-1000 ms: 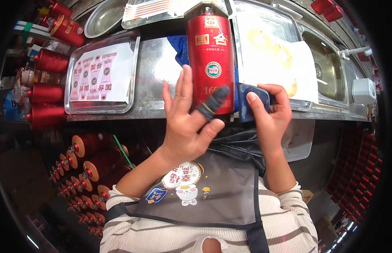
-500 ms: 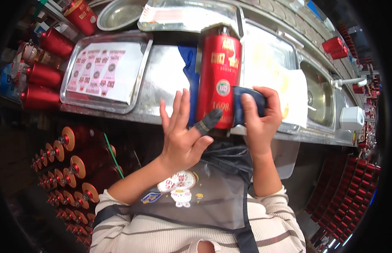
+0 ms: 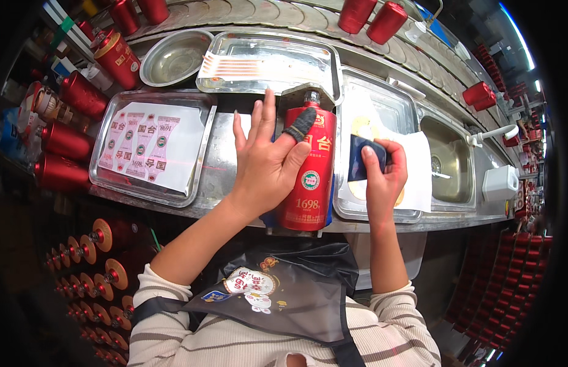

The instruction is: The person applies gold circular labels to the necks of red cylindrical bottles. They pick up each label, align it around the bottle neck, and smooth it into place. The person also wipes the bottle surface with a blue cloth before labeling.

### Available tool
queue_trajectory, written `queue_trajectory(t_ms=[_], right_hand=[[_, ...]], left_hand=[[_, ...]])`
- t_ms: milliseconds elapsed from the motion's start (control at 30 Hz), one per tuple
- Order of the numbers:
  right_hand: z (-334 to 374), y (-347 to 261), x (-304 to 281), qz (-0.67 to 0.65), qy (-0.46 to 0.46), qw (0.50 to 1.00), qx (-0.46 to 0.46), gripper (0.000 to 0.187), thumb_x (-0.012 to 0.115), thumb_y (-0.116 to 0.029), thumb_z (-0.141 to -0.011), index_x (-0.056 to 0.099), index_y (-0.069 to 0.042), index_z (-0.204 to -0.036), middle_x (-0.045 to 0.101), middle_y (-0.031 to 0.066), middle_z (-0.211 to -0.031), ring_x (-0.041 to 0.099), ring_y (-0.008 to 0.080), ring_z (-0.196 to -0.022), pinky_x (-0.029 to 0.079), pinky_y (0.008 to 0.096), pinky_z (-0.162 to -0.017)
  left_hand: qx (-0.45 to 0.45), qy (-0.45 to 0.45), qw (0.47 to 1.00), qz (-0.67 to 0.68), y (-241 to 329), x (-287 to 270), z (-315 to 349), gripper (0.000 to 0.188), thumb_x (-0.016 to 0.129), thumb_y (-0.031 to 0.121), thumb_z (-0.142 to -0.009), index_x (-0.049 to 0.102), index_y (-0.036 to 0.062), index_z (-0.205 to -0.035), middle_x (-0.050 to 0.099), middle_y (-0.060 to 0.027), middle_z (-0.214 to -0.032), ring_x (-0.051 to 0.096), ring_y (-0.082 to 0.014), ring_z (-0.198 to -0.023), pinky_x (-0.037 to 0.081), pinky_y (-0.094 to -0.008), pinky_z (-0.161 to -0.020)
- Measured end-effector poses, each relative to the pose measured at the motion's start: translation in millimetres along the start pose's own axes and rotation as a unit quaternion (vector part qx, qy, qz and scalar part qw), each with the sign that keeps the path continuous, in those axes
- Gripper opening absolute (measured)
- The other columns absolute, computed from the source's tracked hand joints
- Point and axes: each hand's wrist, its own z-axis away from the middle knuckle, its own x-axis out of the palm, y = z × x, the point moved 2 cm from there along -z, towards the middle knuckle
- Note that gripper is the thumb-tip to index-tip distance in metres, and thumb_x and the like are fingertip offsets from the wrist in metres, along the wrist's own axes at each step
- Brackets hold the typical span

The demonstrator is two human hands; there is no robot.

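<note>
A red bottle (image 3: 308, 189) with gold lettering and a round green-and-white emblem lies with its dark-capped neck pointing away from me. Blue cloth (image 3: 328, 211) shows along its lower sides. Over the bottle's left side is my left hand (image 3: 267, 164), fingers spread; its index finger wears a dark grey finger cover (image 3: 301, 124) and lies over the bottle's upper front. My right hand (image 3: 386, 177) pinches a dark blue flat pad (image 3: 358, 160), like a scraper, between thumb and fingers. That pad is apart from the bottle, on its right.
On the left, a metal tray (image 3: 201, 147) holds printed decal sheets. Another tray (image 3: 336, 67) with striped sheets lies beyond the bottle, beside a metal bowl (image 3: 150, 64). White paper (image 3: 418, 165) covers part of a right-hand tray, near a sink (image 3: 461, 192). Red bottles (image 3: 66, 171) line the left.
My right hand has drawn the pad off the bottle's right side. My left index finger has shifted from the bottle's lower part to its upper part. The whole view has shifted.
</note>
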Motion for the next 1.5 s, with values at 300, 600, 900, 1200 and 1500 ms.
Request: queue_trajectory(t_ms=[300,600,900,1200,1500], right_hand=[[21.7,-12.1,-19.2,-0.057,-0.020,0.994,0.089,0.026,0.067,-0.001,-0.091,0.057,0.000,-0.116,0.061,0.0044,-0.102,0.059,0.0083,-0.091,0.050,0.0219,-0.079],[7.0,-64.4,40.1,0.106,-0.091,0.932,-0.334,0.030,0.071,0.010,-0.074,0.068,-0.005,-0.099,0.065,0.0077,-0.088,0.064,0.0187,-0.083,0.052,0.0294,-0.074],[97.3,-75.4,22.2,0.158,-0.423,0.778,-0.437,0.030,0.075,-0.008,-0.064,0.075,-0.011,-0.094,0.053,0.0028,-0.075,0.059,0.0254,-0.082,0.051,0.0363,-0.070],[102.7,-50.2,4.0,-0.006,-0.061,0.991,0.118,0.024,0.077,-0.005,-0.085,0.064,0.000,-0.104,0.064,0.0010,-0.091,0.059,0.0082,-0.082,0.049,0.0231,-0.073],[95.0,-13.6,-8.4,-0.041,-0.058,0.987,0.145,0.022,0.074,-0.004,-0.087,0.058,-0.001,-0.103,0.060,0.0022,-0.095,0.057,0.0078,-0.087,0.048,0.0217,-0.075]], left_hand=[[0.137,-0.074,0.982,-0.109,45.4,-15.5,2.0,0.031,0.063,0.040,-0.091,0.071,0.0125,-0.082,0.041,-0.0197,-0.153,0.022,-0.0531,-0.144,0.003,-0.0747,-0.110],[-0.058,-0.024,0.998,0.023,50.5,-11.8,125.5,0.032,0.060,0.026,-0.095,0.068,-0.0020,-0.081,0.023,-0.0282,-0.160,0.018,-0.0470,-0.149,-0.007,-0.0680,-0.112],[-0.172,0.081,0.942,0.276,26.2,-20.0,117.5,0.030,0.055,0.026,-0.101,0.058,-0.0009,-0.089,0.046,-0.0306,-0.145,0.042,-0.0383,-0.139,0.005,-0.0569,-0.118],[-0.199,-0.049,0.918,0.339,23.2,-2.4,90.1,0.054,0.068,0.036,-0.094,0.055,-0.0005,-0.132,0.064,-0.0161,-0.128,0.054,-0.0288,-0.126,0.007,-0.0528,-0.121],[-0.130,-0.034,0.968,0.210,31.5,-21.8,72.6,0.061,0.077,0.037,-0.086,0.058,-0.0020,-0.129,0.063,-0.0214,-0.123,0.058,-0.0314,-0.121,0.028,-0.0498,-0.114]])
